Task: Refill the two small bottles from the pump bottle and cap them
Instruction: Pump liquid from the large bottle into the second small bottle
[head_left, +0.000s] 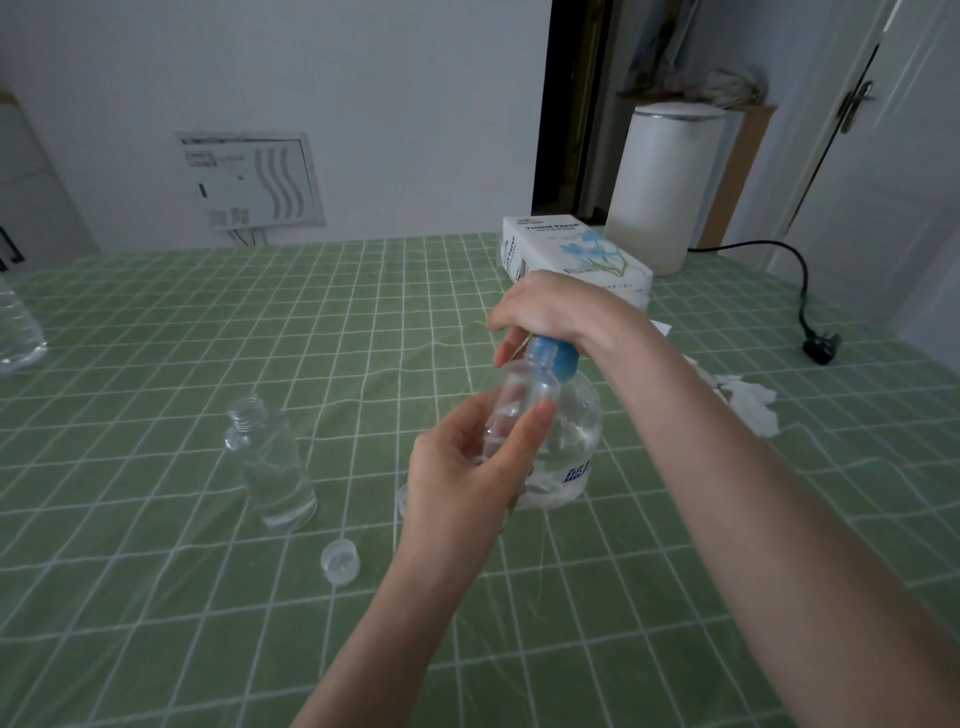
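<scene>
My left hand (467, 467) grips a small clear bottle (522, 400), tilted with its open mouth up under the blue pump head. My right hand (550, 309) presses down on top of the pump bottle (571, 436), a clear round bottle with a blue pump (553, 356) and a blue-printed label. A second small clear bottle (270, 457) stands uncapped on the green checked tablecloth to the left. One clear cap (340, 561) lies on the cloth in front of it. Another cap (401, 499) peeks out behind my left wrist.
A tissue paper box (576, 254) lies behind the pump bottle, with a white cylindrical appliance (667, 192) and its black cord and plug (821, 348) further back right. Crumpled tissues (748, 405) lie at the right. A large clear bottle (18, 327) stands at the left edge.
</scene>
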